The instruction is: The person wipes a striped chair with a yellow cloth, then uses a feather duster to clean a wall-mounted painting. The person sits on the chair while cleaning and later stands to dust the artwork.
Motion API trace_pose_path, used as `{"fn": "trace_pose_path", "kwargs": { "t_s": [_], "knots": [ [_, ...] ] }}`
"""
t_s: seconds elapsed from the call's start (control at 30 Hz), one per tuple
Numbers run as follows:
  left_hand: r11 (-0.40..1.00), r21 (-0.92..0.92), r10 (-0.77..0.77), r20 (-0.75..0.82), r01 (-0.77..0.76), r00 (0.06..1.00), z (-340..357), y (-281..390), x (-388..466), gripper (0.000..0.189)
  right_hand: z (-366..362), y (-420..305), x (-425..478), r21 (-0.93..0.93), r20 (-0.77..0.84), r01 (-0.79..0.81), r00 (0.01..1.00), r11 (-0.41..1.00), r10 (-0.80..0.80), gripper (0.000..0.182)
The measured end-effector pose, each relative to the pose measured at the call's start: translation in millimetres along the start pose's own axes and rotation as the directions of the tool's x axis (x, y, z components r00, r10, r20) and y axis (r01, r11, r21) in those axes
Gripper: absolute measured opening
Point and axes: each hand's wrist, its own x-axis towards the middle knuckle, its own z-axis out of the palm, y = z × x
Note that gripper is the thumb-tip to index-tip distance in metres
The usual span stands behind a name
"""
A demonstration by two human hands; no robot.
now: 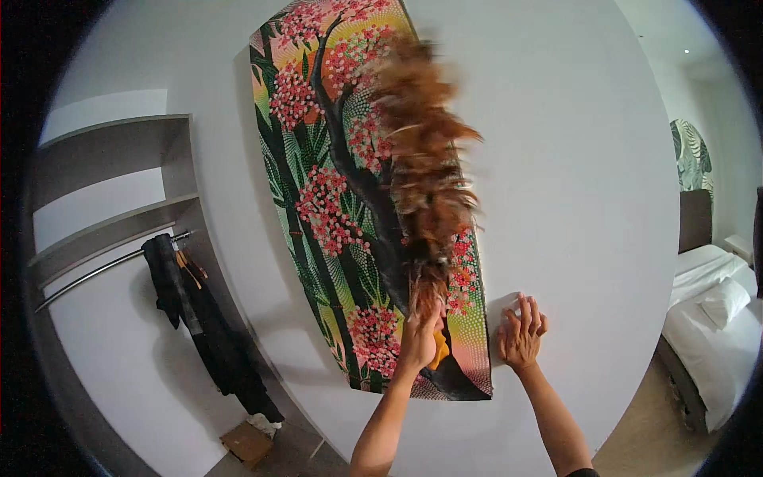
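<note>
My left hand (421,343) grips the lower end of a brown feather duster (426,161). Its feathers are blurred and lie across the right side of a painted canvas (334,203). Pink blossoms, a dark branching trunk and green bamboo cover that canvas, which hangs on the white wall. Something orange-yellow (440,349) shows beside the palm of my left hand; whether it is a cloth or part of the duster I cannot tell. To the right of the canvas's lower edge, my right hand (522,333) rests on the wall with fingers spread.
At the left, an open wardrobe with grey shelves (119,128) has a metal rail (95,277) holding dark clothes (208,334). A cardboard box (247,444) sits on its floor. Beyond the wall's right edge stands a bed (709,346) with white bedding.
</note>
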Motion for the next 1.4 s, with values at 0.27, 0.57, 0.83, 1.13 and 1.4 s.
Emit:
{"fn": "trace_pose_path", "kwargs": {
  "t_s": [0.27,0.57,0.83,1.13,1.4],
  "knots": [
    [0.997,-0.062,-0.039,-0.074,0.035,0.996,7,-29,-13,0.035,0,2,0,-0.031,-0.023,0.012,1.0,0.999,-0.013,0.04],
    [0.987,0.156,0.022,-0.292,0.025,0.956,15,-62,-38,0.042,0,0,0,-0.008,-0.039,0.003,0.999,1.0,-0.004,0.038],
    [0.937,0.305,-0.047,-0.367,0.168,0.929,10,-101,-87,0.047,5,0,-1,-0.039,-0.018,0.013,1.0,0.999,-0.013,0.04],
    [0.922,0.284,-0.145,-0.379,0.264,0.914,-1,-153,-139,0.053,4,-3,0,-0.013,-0.009,-0.007,1.0,1.0,0.007,0.039],
    [0.907,0.195,-0.264,-0.428,0.373,0.864,-4,-187,-191,0.047,4,-4,2,-0.005,-0.02,0.017,1.0,1.0,-0.017,0.041]
  ]
}}
